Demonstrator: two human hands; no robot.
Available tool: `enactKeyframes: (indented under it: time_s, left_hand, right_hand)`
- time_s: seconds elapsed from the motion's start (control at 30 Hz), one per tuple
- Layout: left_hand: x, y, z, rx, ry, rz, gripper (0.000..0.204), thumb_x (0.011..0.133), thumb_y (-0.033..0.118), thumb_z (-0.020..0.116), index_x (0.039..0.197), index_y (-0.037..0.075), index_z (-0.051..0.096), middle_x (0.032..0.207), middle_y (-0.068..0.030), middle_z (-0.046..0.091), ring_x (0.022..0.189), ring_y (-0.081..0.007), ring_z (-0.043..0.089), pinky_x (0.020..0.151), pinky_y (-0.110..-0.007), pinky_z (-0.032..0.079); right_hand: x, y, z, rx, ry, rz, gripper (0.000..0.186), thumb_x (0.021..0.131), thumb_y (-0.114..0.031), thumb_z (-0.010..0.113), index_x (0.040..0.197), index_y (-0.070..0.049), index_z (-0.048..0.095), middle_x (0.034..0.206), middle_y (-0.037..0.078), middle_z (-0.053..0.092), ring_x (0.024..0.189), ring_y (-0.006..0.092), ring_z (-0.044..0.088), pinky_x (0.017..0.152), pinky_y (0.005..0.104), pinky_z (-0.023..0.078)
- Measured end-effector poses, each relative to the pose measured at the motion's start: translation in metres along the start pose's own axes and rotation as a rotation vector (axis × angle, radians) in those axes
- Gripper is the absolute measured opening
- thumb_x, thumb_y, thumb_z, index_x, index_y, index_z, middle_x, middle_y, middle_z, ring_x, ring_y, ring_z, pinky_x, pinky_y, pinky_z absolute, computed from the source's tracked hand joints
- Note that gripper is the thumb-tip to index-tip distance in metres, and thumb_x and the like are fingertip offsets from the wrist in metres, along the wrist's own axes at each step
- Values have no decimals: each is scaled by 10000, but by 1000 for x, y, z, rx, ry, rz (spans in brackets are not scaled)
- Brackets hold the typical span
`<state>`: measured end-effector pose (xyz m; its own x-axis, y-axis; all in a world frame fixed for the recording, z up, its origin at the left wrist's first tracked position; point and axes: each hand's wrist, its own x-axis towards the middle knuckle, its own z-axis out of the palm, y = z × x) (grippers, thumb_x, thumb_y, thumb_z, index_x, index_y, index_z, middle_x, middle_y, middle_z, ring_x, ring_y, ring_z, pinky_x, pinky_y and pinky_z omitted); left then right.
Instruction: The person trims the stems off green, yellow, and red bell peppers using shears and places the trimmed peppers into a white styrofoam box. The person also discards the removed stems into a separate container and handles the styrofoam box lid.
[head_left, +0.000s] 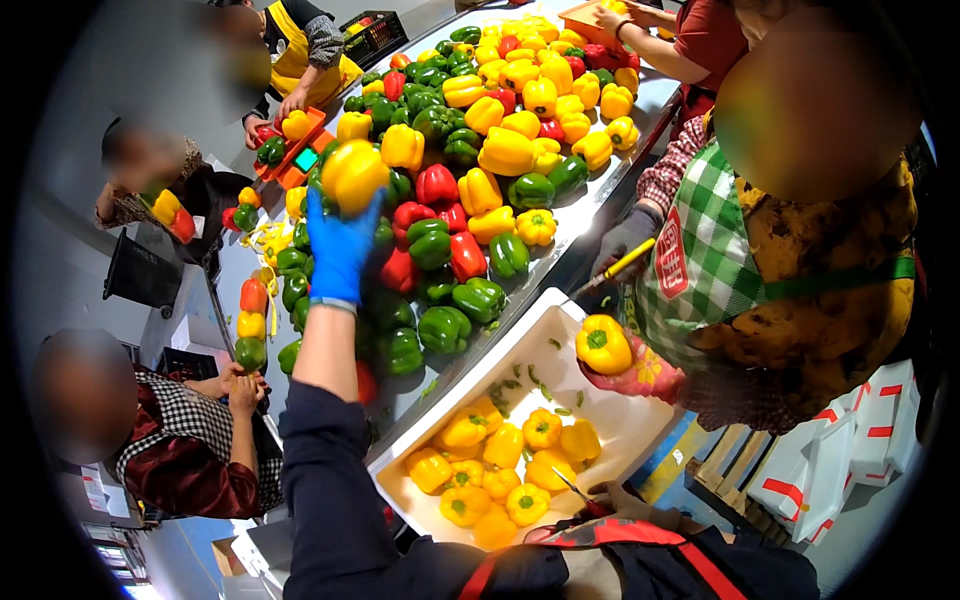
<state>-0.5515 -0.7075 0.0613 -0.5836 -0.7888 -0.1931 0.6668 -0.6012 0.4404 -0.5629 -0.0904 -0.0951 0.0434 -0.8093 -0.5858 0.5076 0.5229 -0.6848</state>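
Note:
My left hand (341, 243), in a blue glove, is closed around a yellow bell pepper (355, 177) and raised over a heap of bell peppers on the long table. Green peppers (444, 331), red peppers (437, 186) and yellow peppers (507, 151) lie around it. Low in the view, my right hand (618, 500) is partly hidden by clothing. It grips a small knife (592, 503) with a red handle, its thin blade pointing over the white bin (640, 425). Several yellow peppers (503, 440) and green stem bits lie inside that bin.
At the right, a co-worker in a green checked apron (705, 235) holds a yellow-handled knife (630, 258) and a yellow pepper (604, 345) above the bin. Other people work along the table. An orange tray (296, 160) stands at the far left; white boxes (820, 475) are at lower right.

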Motion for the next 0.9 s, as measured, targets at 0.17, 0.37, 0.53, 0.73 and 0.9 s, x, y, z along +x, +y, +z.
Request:
enactKeyframes:
  time_s: [0.17, 0.37, 0.53, 0.73, 0.9]
  left_hand:
    - [-15, -26, 0, 299, 5, 5, 490, 943, 280, 565, 1367, 70, 438, 1350, -253, 462, 1226, -450, 476, 1025, -532, 439]
    - [-198, -69, -52, 1292, -344, -672, 498, 934, 273, 596, 1393, 118, 478, 1196, -103, 608, 1025, -198, 621, 898, -324, 499]
    - [-349, -67, -201, 2047, -397, -465, 682, 760, 334, 743, 1363, 130, 498, 1215, -202, 579, 1039, -336, 612, 891, -411, 496]
    - [-439, -121, -246, 2377, -270, -451, 1000, 599, 294, 822, 1460, 170, 329, 1341, -256, 422, 1114, -429, 531, 932, -476, 464]
    - [-407, -125, -288, 2217, -417, -633, 1197, 488, 359, 899, 1495, 224, 266, 1429, -223, 381, 1286, -422, 420, 1038, -499, 386]
  right_hand:
    - [-12, -11, 5, -35, -59, 29, 564, 874, -184, 680, 1332, 17, 420, 1240, 139, 523, 1169, 195, 502, 1021, 336, 369]
    - [-27, -75, 15, 249, 94, 10, 476, 768, -8, 504, 1244, -10, 490, 901, 54, 586, 782, 152, 573, 736, 264, 475]
    - [-18, -70, 38, 350, 205, -12, 576, 710, 54, 497, 1282, 31, 425, 956, 99, 598, 828, 212, 621, 770, 321, 518]
    - [-10, -39, 58, 364, 15, 175, 505, 811, -31, 556, 1291, 47, 418, 1042, 170, 653, 963, 262, 658, 886, 360, 520]
    - [-21, -38, 59, 379, -92, 205, 481, 869, -70, 573, 1308, 51, 419, 1174, 191, 622, 1054, 291, 641, 945, 391, 508]
